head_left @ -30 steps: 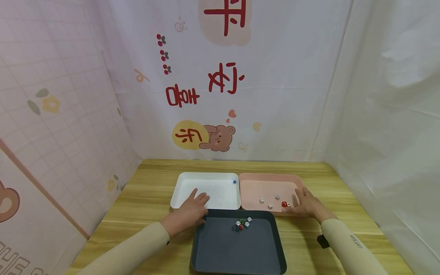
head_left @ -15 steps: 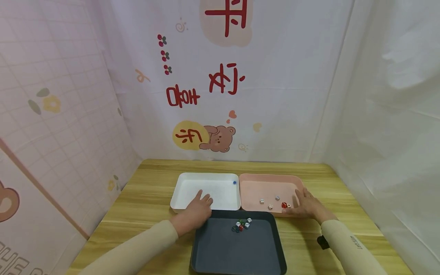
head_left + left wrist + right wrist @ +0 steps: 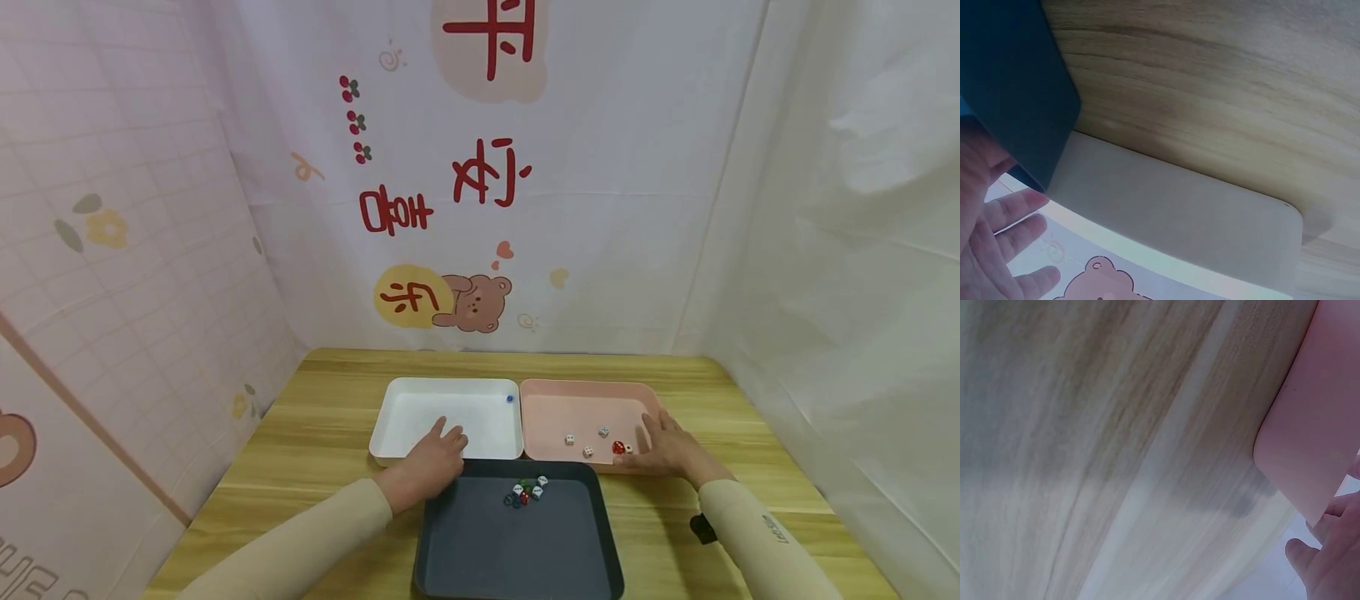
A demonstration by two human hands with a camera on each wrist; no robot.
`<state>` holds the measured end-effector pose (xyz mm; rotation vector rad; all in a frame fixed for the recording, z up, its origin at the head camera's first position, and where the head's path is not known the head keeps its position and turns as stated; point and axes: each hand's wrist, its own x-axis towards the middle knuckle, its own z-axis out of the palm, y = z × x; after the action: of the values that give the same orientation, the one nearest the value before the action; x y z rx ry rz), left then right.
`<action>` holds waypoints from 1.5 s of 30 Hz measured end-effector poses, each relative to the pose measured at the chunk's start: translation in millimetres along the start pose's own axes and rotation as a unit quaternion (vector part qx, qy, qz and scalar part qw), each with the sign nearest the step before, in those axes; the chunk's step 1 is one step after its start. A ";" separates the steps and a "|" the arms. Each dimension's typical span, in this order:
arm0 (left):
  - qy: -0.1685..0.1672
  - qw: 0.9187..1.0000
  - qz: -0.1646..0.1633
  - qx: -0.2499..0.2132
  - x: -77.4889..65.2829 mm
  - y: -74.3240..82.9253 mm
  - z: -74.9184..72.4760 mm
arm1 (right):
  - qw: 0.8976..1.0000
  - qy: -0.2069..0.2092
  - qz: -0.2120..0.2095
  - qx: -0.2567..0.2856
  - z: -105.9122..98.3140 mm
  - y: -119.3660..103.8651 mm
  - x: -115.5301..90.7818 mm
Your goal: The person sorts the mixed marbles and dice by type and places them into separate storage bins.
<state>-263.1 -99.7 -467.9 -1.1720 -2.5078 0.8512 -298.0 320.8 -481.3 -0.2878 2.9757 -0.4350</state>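
Observation:
My left hand (image 3: 429,468) is at the back left corner of the dark grey tray (image 3: 517,554). Its fingers extend over the front edge of the white tray (image 3: 442,417); in the left wrist view the fingers (image 3: 1019,228) are spread, beside the tray walls. A small blue piece (image 3: 510,398) lies in the white tray. My right hand (image 3: 671,450) rests at the front right corner of the pink tray (image 3: 570,400), fingers along its right side. Its thumb is near a red die (image 3: 618,447). Several white dice (image 3: 588,452) lie in that tray.
A cluster of small pieces, with white dice (image 3: 542,481), a red die (image 3: 524,498) and dark and green bits, lies toward the back of the dark tray. All three trays stand close together on the wooden table (image 3: 330,417). A printed curtain (image 3: 600,208) hangs behind.
My left hand has shifted right, from the front left of the white tray toward the dark tray's corner. The right hand and the dice stay in place.

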 end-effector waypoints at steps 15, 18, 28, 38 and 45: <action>0.011 0.989 0.006 -0.147 2.8 -13.6 -6.5 | 1.000 0.004 0.005 0.010 -2.6 3.8 -0.8; 0.029 0.976 -0.008 -0.214 2.4 -21.0 -11.4 | 1.000 0.006 0.004 0.007 -4.0 3.9 -1.1; 0.097 0.909 -0.138 -0.381 4.9 -60.5 -10.4 | 1.000 -0.002 0.016 0.009 -5.5 2.8 0.6; 0.057 0.843 -0.275 -0.459 7.0 -91.2 13.1 | 1.000 -0.005 0.019 0.016 -4.2 5.0 4.0; 0.051 0.829 -0.305 -0.467 8.5 -90.5 27.1 | 1.000 -0.010 0.016 0.019 0.1 7.0 2.7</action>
<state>-336.6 -150.1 -435.5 -0.4351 -2.9433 -0.6621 -301.8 326.8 -483.7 -0.2404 2.9450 -0.4807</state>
